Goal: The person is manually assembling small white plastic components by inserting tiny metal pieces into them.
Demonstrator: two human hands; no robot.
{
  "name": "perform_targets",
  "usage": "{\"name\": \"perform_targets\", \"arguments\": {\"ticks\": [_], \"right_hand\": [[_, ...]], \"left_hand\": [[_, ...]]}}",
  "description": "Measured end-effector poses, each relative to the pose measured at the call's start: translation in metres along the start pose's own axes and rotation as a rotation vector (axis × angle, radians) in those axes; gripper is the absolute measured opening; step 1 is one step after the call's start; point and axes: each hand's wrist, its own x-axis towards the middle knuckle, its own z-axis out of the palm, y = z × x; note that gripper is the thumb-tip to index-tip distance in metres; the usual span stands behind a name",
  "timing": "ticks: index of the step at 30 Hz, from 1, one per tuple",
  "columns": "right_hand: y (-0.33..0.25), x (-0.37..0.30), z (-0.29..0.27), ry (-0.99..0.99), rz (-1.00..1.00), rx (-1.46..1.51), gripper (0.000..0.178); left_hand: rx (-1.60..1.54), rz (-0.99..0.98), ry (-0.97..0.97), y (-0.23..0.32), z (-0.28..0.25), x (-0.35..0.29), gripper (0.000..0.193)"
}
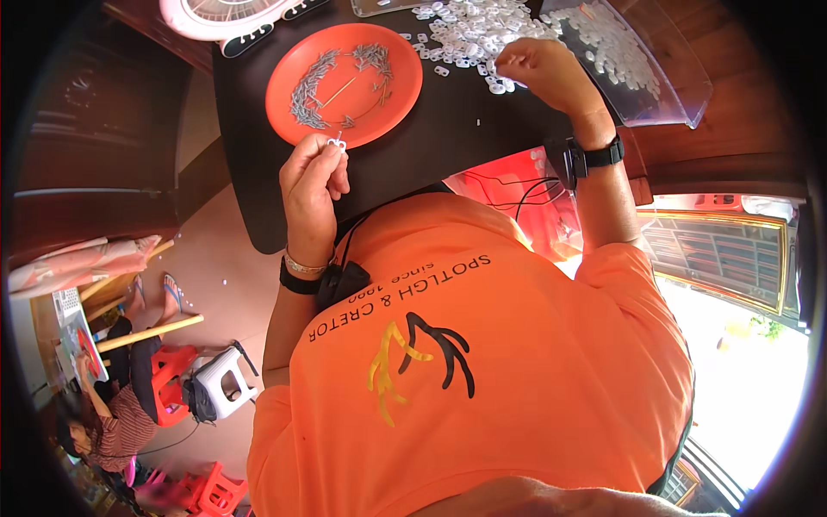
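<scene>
My left hand pinches a small white plastic piece at the near rim of a round orange-red plate. A thin grey pin sticks up from that piece. Many small grey pins lie in the plate, around a thin wooden stick. To the right, my right hand hovers at the near edge of a loose heap of white plastic pieces. Its fingers are curled together, and whatever they may hold is hidden.
A clear plastic bin with more white pieces lies at the right of the dark table. A white-and-pink fan stands at the back left. One tiny pin-like bit lies alone. Another person sits at the far left.
</scene>
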Motion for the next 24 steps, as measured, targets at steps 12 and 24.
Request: {"name": "perform_targets", "arguments": {"ticks": [12, 24], "right_hand": [[0.003, -0.011, 0.022, 0.004, -0.032, -0.157, 0.017], [-0.011, -0.007, 0.031, 0.076, -0.191, -0.301, 0.014]], "left_hand": [[0.047, -0.010, -0.034, 0.001, 0.005, 0.001, 0.019], [0.009, 0.006, -0.029, 0.000, 0.004, -0.001, 0.018]]}}
